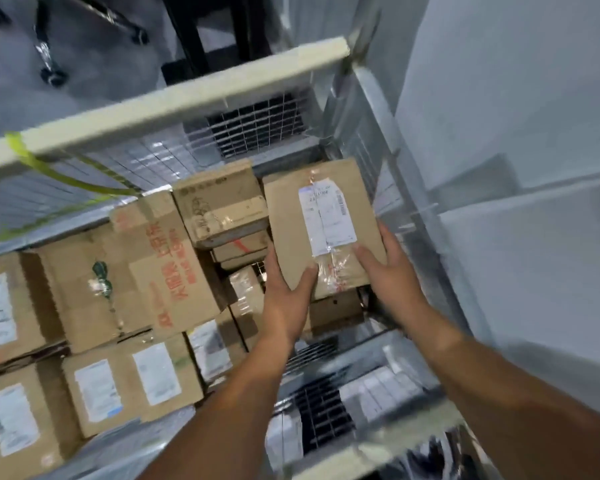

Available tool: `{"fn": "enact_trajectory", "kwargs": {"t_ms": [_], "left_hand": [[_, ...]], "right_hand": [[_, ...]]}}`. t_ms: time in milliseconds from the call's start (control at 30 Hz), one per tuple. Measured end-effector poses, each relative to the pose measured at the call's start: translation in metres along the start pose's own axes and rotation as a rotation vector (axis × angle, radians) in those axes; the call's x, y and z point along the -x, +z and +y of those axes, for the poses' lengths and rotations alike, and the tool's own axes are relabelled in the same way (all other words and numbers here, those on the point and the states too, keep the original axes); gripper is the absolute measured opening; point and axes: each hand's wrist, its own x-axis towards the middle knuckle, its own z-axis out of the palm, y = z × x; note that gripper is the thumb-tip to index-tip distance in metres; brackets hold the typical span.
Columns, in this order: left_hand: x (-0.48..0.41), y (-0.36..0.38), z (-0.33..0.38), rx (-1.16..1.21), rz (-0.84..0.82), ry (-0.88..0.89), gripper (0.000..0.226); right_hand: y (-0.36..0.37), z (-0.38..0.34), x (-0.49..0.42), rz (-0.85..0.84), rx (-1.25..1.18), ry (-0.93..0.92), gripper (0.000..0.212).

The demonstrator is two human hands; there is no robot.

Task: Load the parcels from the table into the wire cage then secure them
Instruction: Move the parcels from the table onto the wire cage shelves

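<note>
Grey floor with a chair base on casters shows beyond the cage, and a pale wall runs along its right side. A yellow-green strap loops over the far top rail at the left. Inside, cardboard boxes fill the left and middle: a red-printed box lies tilted across labelled boxes, with a smaller box behind it.

The parcel, brown with a white label taped on top, is inside the cage at the right, close to the mesh side and above lower boxes. Whether it rests on them cannot be told. Both hands clamp it: the left hand grips the near left corner and the right hand the right edge, each with its thumb on the top face.
</note>
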Motion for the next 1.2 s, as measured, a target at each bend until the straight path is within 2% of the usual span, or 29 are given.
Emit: {"fn": "enact_trajectory", "kwargs": {"t_ms": [100,233,333,433,500,567,633,733,867,1067,1200], "left_hand": [[-0.046,0.013,-0.037,-0.029,0.054,0.033,0.082],[-0.088,0.019,-0.056,-0.047,0.09,0.034,0.08],[-0.103,0.023,-0.058,-0.124,0.207,0.049,0.075],[-0.107,0.026,-0.058,-0.202,0.219,-0.027,0.073],[-0.114,0.025,-0.058,-0.218,0.22,-0.072,0.055],[-0.122,0.023,-0.052,-0.227,0.221,-0.083,0.034],[-0.127,0.019,-0.046,-0.278,0.19,-0.097,0.035],[-0.12,0.004,-0.042,-0.328,0.095,-0.076,0.046],[-0.065,-0.04,-0.035,-0.472,0.015,-0.059,0.073],[0.052,-0.107,-0.009,-0.501,-0.075,-0.044,0.076],[0.119,-0.133,0.023,-0.543,-0.138,0.024,0.075]], "right_hand": [[0.02,0.03,-0.049,-0.034,0.041,-0.048,0.049],[0.048,0.05,-0.093,0.023,0.132,-0.103,0.056],[0.069,0.048,-0.116,0.047,0.25,-0.056,0.061],[0.081,0.044,-0.126,0.024,0.418,0.013,0.077],[0.087,0.047,-0.123,0.033,0.495,-0.042,0.083],[0.09,0.051,-0.119,0.058,0.607,-0.172,0.083],[0.092,0.053,-0.118,0.059,0.768,-0.304,0.078],[0.094,0.044,-0.119,0.025,0.896,-0.334,0.076],[0.089,0.021,-0.074,-0.048,0.748,-0.27,0.07],[0.072,-0.019,0.059,-0.141,0.663,-0.142,0.069],[0.043,-0.047,0.153,-0.108,0.569,-0.141,0.071]]}}
